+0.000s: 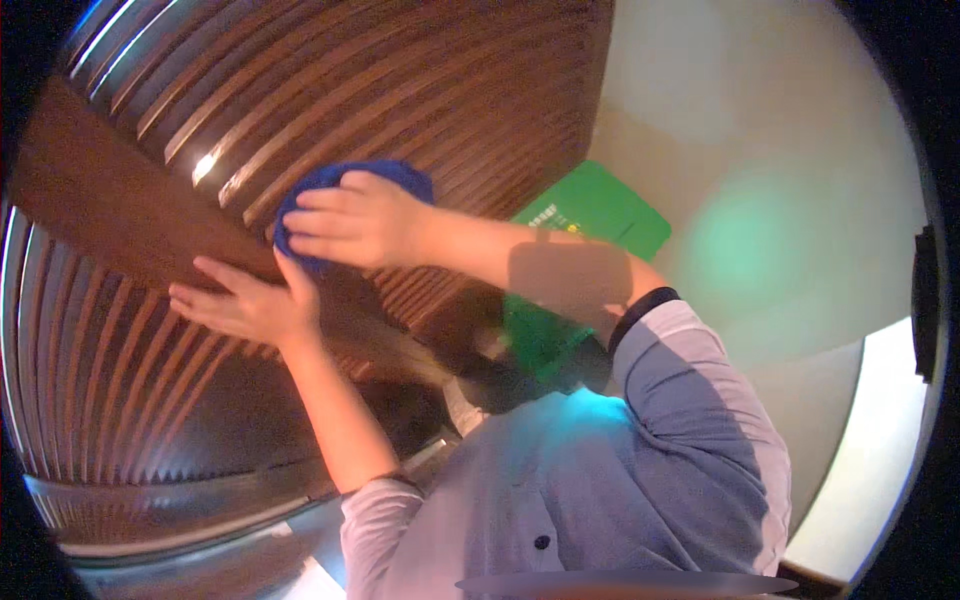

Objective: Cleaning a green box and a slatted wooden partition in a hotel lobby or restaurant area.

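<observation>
Pressing: my right hand [355, 220] holds a blue cloth [330, 185] flat against the slatted wood wall [400, 90], just above the plain band [110, 200] that crosses it.
Right grip: fingers spread and curled over the cloth, grasping it against the slats; the cloth bunches out past my fingertips and knuckles.
Left hand: my left hand [245, 305] lies open and flat, palm down, on the lower edge of the band, fingers stretched toward the left; it grasps nothing.
Hands: the left one sits just below the right, its thumb side touching the bottom of the cloth.
Cloth: on the wall near the middle of the band's upper edge, mostly covered by my right hand.
Wall: dark brown wooden slats run above and below the band; a bright glint shows on the slats left of the cloth.
Sleeves: both pale blue sleeves [690, 420] are pushed up, forearms bare; a dark cuff shows at the right elbow.
Bin: a green bin [600, 210] stands behind my right forearm, on the pale floor [780, 130].
</observation>
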A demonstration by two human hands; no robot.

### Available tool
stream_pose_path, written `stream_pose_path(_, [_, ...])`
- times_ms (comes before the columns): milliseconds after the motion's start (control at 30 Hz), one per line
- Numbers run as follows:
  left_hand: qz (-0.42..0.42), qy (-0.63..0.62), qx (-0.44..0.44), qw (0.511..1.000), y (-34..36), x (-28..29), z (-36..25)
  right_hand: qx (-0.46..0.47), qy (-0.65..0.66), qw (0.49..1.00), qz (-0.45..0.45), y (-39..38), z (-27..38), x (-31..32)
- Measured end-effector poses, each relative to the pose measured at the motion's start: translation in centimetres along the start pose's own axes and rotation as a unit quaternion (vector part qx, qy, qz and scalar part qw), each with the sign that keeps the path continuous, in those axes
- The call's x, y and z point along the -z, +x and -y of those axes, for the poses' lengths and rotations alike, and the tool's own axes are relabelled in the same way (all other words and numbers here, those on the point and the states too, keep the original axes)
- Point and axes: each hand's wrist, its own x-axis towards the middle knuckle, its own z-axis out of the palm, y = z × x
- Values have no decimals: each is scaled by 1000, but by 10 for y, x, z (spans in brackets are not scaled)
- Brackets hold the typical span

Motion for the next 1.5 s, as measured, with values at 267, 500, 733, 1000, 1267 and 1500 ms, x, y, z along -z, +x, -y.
stream_pose_path(267, [-13, 7, 7, 1000, 2, -8, 7, 72, 32, 992, 98, -27, -49, 40])
stream_pose_path(500, [-38, 4, -15, 999, 6, -16, 5, -54, -34, 990, 126, -102, -128, 110])
stream_pose_path(733, [-49, 27, -37, 998, 6, -9, -3, -126, -59, 987, 75, -162, -181, 149])
stream_pose_path(1000, [-46, 65, -62, 995, 8, -8, -1, -241, -133, 961, 31, -197, -218, 190])
stream_pose_path(1267, [-34, 71, -26, 997, 19, -8, -9, -264, -66, 957, 100, -141, -187, 163])
stream_pose_path(1500, [-46, 60, -35, 997, 10, -10, -8, -2, 66, 998, -15, -34, -85, 55])
